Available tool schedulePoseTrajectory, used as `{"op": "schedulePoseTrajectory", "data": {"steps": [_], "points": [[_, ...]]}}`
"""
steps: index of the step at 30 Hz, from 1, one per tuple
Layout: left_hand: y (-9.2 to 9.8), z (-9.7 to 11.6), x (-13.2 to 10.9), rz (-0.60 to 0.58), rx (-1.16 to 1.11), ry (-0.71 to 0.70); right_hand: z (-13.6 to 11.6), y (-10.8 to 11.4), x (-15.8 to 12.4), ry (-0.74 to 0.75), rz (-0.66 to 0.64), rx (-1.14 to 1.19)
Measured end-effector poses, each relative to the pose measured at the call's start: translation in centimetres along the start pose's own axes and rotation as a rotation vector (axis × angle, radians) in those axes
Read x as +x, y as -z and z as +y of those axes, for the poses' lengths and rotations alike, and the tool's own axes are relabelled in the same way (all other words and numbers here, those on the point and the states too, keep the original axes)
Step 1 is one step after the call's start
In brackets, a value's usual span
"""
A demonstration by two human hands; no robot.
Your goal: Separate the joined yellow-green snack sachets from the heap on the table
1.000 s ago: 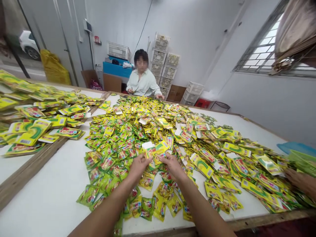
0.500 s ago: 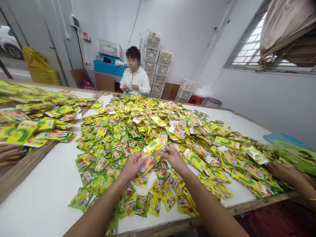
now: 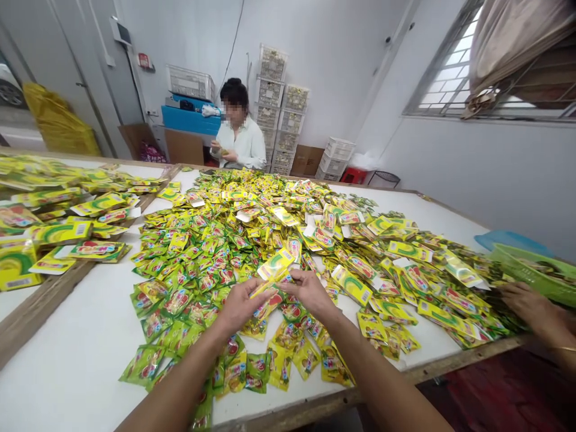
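Both hands are together over the pile at the near middle of the table. A small yellow carton (image 3: 275,265) with a green band is gripped in my left hand (image 3: 242,306), fingers and thumb closed round its near end. From the other side, my right hand (image 3: 311,294) pinches at the same carton, its fingertips pressed near the lower edge. Whether a sachet is between those fingers is hidden. Under and around the hands lie many glossy green sachets (image 3: 177,300) and yellow sachets (image 3: 279,365). Another carton (image 3: 353,285) lies to the right of my right hand.
A co-worker (image 3: 240,138) sits across the white table (image 3: 90,336). Another person's hand (image 3: 528,306) reaches in at right beside a green basket (image 3: 535,282). More cartons (image 3: 63,231) are heaped beyond a wooden rail (image 3: 49,303) at left. Crates (image 3: 270,93) stand stacked behind.
The carton has turned flatter in my hands, and my right fingers have shifted left along it. The hand at far left has left view. The co-worker's hands have risen slightly.
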State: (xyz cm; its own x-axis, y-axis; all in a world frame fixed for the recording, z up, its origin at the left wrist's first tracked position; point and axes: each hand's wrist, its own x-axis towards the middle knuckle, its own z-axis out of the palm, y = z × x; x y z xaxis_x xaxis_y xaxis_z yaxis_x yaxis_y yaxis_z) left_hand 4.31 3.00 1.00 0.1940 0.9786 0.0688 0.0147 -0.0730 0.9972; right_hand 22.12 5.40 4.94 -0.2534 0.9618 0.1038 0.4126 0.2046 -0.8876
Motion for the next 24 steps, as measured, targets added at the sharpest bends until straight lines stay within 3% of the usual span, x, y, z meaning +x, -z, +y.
{"op": "schedulePoseTrajectory", "data": {"steps": [3, 7, 16, 19, 22, 24], "points": [[0.0, 0.2, 0.0, -0.032, -0.086, 0.069, -0.2, -0.6, -0.2, -0.028, 0.082, 0.069], [-0.3, 0.1, -0.1, -0.047, -0.213, 0.128, 0.4, -1.1, -0.4, 0.038, 0.266, -0.095], [-0.2, -0.2, -0.3, -0.091, -0.360, 0.224, 0.2, -3.0, -2.9, 0.024, 0.115, -0.081], [-0.3, 0.3, -0.4, -0.130, -0.379, 0.288, 0.6, -3.9, -3.3, -0.023, 0.023, 0.053], [0.0, 0.8, -0.6, -0.197, -0.475, 0.390, 1.6, -4.9, -3.1, -0.080, 0.064, 0.241], [0.4, 1.0, -0.7, -0.237, -0.479, 0.443, 1.9, -5.5, -2.9, -0.068, 0.083, 0.236]]}}
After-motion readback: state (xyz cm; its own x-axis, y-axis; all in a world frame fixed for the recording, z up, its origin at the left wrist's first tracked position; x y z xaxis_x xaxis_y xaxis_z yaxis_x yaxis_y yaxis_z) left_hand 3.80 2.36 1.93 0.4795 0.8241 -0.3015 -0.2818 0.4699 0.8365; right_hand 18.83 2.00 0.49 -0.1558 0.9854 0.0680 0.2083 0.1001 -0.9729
